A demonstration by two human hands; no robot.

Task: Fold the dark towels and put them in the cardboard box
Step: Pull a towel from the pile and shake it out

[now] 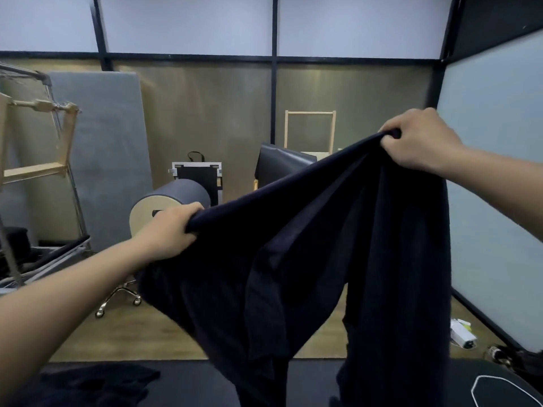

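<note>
One wide-angle view looks from head height, forward and slightly down, close over the outstretched left grip (169,227) and right grip (420,139) and the dark towel (338,245) between them; the dark bench (205,386) fills its bottom edge, the partition wall (205,113) stands well beyond.

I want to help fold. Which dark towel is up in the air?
The big towel, held up by its top edge and hanging down. The other towel lies crumpled on the dark surface at lower left.
</note>
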